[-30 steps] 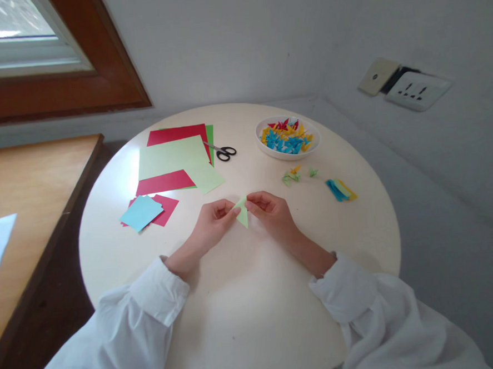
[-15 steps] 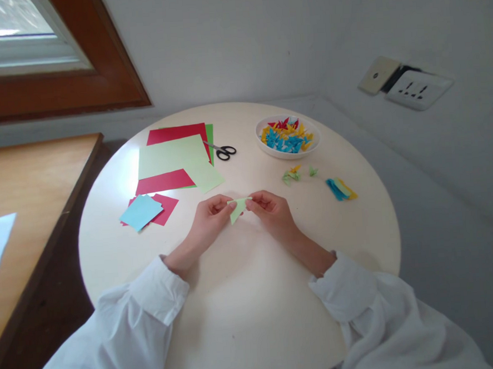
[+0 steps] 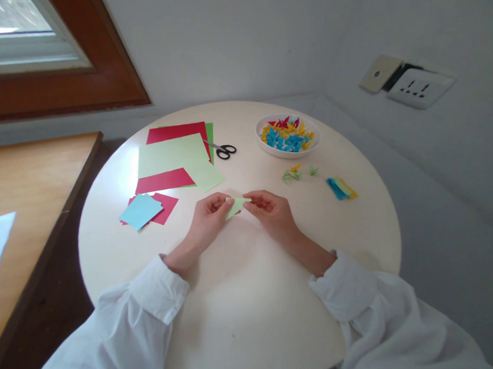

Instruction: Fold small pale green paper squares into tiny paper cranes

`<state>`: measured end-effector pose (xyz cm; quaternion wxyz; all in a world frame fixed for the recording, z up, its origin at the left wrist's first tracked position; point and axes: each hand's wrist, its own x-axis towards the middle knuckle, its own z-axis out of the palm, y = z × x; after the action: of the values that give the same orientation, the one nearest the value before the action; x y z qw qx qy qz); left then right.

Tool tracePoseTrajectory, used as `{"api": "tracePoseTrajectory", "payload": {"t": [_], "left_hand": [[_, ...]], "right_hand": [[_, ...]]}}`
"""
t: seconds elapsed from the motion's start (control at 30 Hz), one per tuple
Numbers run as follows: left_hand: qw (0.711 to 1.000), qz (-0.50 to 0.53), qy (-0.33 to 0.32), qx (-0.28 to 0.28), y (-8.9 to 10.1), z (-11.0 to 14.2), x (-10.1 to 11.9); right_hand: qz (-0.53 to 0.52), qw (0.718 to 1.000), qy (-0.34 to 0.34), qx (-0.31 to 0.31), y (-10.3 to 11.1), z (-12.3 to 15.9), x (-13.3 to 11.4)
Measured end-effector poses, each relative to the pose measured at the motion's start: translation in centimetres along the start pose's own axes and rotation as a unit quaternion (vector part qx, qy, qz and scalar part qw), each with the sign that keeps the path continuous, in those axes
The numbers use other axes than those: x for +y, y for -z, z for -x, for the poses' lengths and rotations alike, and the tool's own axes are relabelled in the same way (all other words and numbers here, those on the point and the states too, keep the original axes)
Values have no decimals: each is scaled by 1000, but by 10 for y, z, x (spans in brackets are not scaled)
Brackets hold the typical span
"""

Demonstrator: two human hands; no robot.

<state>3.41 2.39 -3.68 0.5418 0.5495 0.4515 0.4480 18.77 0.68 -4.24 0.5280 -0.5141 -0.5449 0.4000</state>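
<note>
Head view shows a small light green paper (image 3: 235, 207), which looks folded, between the two hands, over the middle of the round bench (image 3: 254, 312). The left hand (image 3: 209, 217) pinches its left end between thumb and fingers, and the right hand (image 3: 274, 212) pinches the right end in the same manner; the other fingers are curled. As I judge, this paper is very light and thin, somewhat stiff along its folds, hardly slippery, but easy to crumple, so it is better to hold it softly by the edges, near the corners. Its long axis goes from left to right, from one hand to the other, almost level. One corner points down and left, toward the person; the right tip is partly hidden by the thumb.
</note>
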Motion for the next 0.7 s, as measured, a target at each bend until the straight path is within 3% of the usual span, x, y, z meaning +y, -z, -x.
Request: {"api": "tracePoseTrajectory", "payload": {"t": [0.7], "left_hand": [[998, -41, -30, -26, 2, 1, 0]], "right_hand": [[15, 1000, 23, 15, 0, 1, 1]]}}
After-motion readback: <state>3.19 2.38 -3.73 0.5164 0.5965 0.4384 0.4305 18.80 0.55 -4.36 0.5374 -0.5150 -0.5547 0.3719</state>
